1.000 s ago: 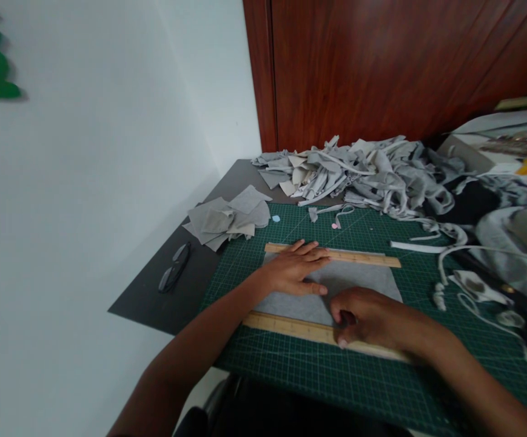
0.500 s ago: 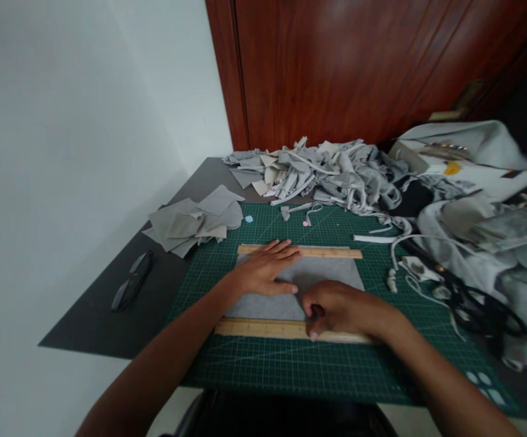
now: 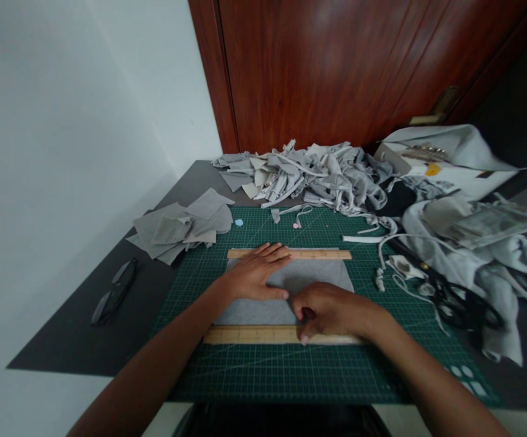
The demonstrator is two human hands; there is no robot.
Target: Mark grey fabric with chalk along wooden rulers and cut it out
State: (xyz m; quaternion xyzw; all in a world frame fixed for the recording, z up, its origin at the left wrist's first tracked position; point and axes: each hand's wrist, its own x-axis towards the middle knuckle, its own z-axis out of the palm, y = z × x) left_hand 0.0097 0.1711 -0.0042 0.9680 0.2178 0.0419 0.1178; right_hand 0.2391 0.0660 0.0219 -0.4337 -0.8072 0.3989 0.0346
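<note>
A piece of grey fabric (image 3: 254,311) lies flat on a green cutting mat (image 3: 263,373). One wooden ruler (image 3: 320,254) runs across its far edge, and a second wooden ruler (image 3: 249,334) lies along its near edge. My left hand (image 3: 258,273) rests flat and open on the fabric, its fingertips over the far ruler. Beside it, my right hand (image 3: 331,308) is curled around the near ruler, thumb at the ruler's near side and bent fingers by the fabric. Part of that ruler is hidden beneath the right hand.
Loose grey fabric pieces (image 3: 181,224) lie left of the mat, with eyeglasses (image 3: 114,291) nearer. A heap of fabric scraps (image 3: 318,173) stretches along the back. At right are black-handled scissors (image 3: 463,306), grey cloth (image 3: 500,279) and a white box (image 3: 454,176).
The whole view has shifted, so the scene sits slightly further left. Both hands keep the same pose on the fabric and rulers, with no visible movement of either ruler.
</note>
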